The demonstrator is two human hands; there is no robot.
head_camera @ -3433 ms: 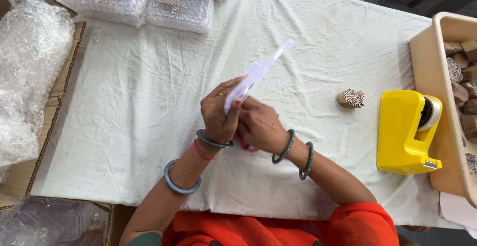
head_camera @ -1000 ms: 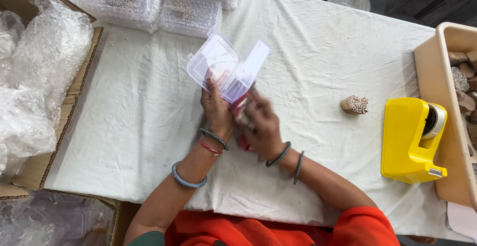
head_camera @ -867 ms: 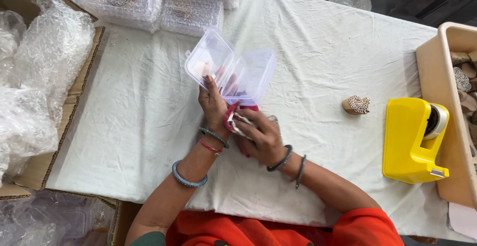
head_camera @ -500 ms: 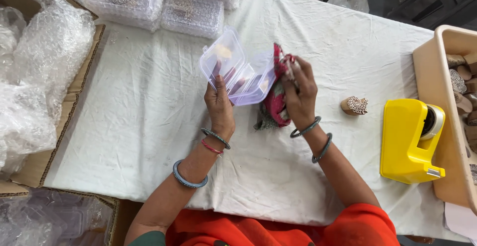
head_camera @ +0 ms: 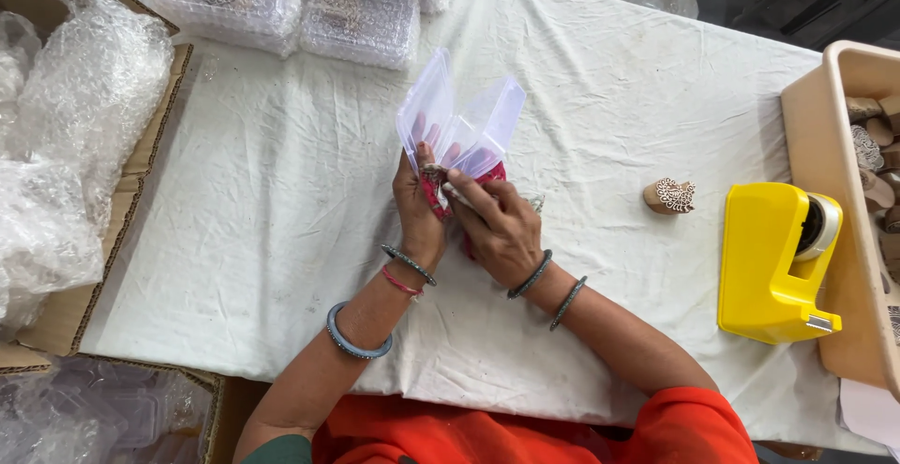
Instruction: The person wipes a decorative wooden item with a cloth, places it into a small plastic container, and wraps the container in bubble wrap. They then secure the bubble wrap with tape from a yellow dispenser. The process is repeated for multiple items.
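Note:
My left hand [head_camera: 419, 211] grips an open clear plastic hinged box [head_camera: 457, 127] from below, its two halves spread upward like a book. My right hand [head_camera: 499, 228] holds a red patterned cloth item [head_camera: 437, 189] against the lower edge of the box, fingers pinching it where the two hands meet. Both hands hover over the middle of the white cloth-covered table [head_camera: 281, 192]. Bangles ring both wrists. Most of the red item is hidden between my fingers.
A carved wooden stamp block [head_camera: 668, 196] stands to the right, then a yellow tape dispenser [head_camera: 776, 262] and a beige tub [head_camera: 830, 127] of wooden blocks. Bubble-wrapped packs [head_camera: 286, 5] lie at the far edge. Cardboard boxes with bubble wrap [head_camera: 66, 136] sit left.
The clear box went from shut and flat to open. My right hand swung out to the right with the red item, then came back against the box's lower edge.

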